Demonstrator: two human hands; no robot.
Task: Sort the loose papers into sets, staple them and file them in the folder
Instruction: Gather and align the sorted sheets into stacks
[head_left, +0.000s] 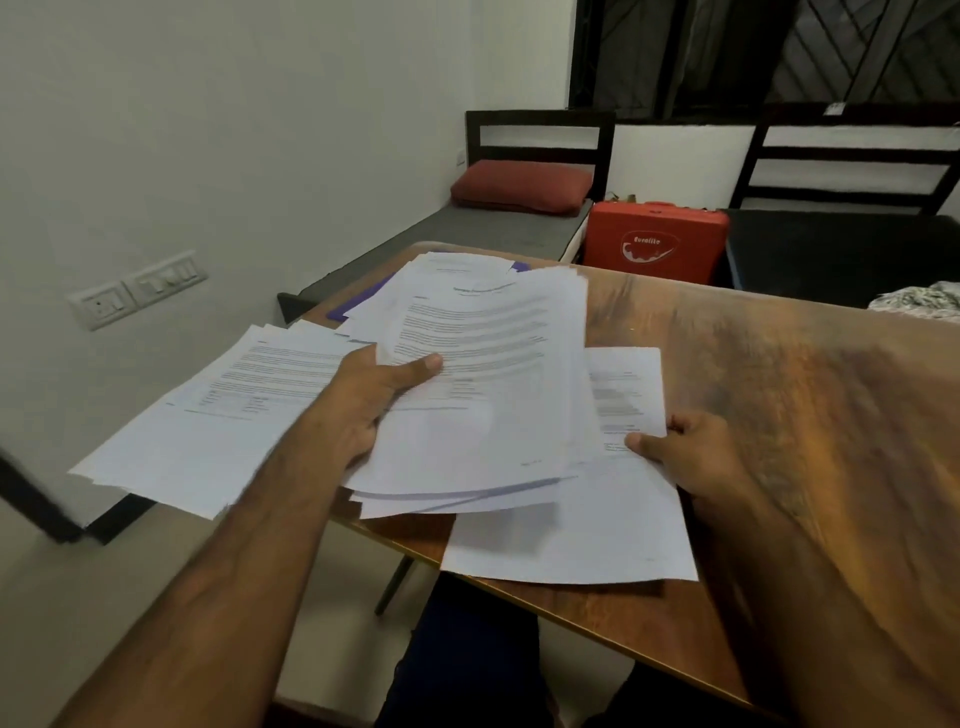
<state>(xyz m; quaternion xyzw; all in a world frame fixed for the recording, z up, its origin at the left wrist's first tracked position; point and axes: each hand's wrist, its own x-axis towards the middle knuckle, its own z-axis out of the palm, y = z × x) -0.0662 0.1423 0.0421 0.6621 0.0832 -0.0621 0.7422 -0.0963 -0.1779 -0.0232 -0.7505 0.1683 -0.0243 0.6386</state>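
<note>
Papers (483, 389) fan out in the left grip (363, 410), thumb on top, over the worktop's (779, 389) near-left corner; more sheets (208, 415) jut past its left edge. The right grip (691, 457) pinches a single sheet (571, 535) overhanging the near edge. A purple folder (358, 306) peeks out at the far-left corner. Wood grain shows across the right half.

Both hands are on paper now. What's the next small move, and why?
Probably slide the single sheet rightward onto bare table to start a set: the right hand pinches its edge, and it lies partly under the fanned stack that the left hand holds.
</note>
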